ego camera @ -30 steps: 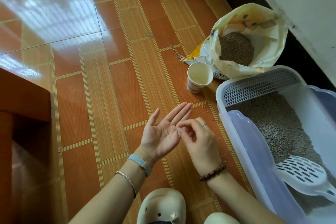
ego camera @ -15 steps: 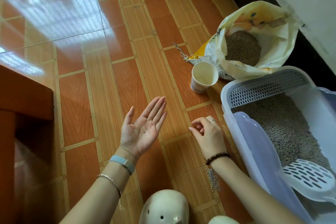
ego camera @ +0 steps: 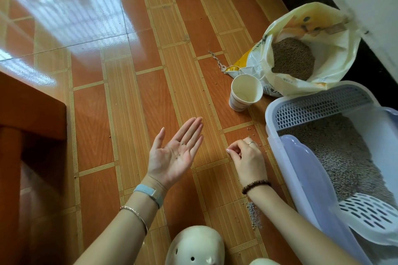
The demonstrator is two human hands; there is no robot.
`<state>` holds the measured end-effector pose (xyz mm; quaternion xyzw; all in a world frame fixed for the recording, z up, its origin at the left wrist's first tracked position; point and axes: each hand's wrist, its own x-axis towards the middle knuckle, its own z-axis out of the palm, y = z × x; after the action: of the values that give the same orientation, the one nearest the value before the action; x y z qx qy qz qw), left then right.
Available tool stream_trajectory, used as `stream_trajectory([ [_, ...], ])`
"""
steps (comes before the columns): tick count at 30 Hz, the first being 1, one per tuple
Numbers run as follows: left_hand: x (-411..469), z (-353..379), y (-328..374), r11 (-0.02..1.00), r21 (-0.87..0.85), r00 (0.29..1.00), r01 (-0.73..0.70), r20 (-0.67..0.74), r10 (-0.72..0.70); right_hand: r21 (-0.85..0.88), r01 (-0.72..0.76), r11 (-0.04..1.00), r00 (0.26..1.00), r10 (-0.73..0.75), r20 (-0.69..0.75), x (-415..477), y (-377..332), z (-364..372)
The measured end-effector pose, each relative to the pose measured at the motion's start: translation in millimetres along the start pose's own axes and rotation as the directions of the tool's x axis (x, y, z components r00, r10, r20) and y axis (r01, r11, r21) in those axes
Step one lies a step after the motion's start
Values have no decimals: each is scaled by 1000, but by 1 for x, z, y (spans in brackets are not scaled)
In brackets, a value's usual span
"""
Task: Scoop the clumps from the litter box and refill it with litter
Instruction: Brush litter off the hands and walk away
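Presently: stray pellets at litter box

Litter box lay on tiled floor, pellets inside, scoop resting at its near end. Litter bag stood open behind it, paper cup beside. Left hand was spread palm-up, holding several pellets. Right hand was curled, fingertips pinched together just beside the box; contents indiscernible.

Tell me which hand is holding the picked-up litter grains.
The left hand: it lies open, palm up, with a few dark grains on it. The right hand is curled, fingertips pinching down at the floor.

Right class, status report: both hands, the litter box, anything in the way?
Left hand open, palm up, few grains. Right hand curled, fingertips at floor. Litter box filled, scoop inside. Spilled litter on floor.
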<state>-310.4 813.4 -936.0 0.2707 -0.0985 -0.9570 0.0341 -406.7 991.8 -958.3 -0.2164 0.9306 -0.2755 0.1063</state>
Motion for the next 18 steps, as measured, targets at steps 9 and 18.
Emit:
stream_trajectory([
  [9, 2, 10, -18, 997, -28, 997, 76, 12, -75, 196, 54, 979, 993, -33, -110, -8, -35, -24],
  [18, 5, 41, -46, 983, -9, 975, 182, 131, -179, 272, 213, 938, 975, -186, -125, -39, -71, -30],
])
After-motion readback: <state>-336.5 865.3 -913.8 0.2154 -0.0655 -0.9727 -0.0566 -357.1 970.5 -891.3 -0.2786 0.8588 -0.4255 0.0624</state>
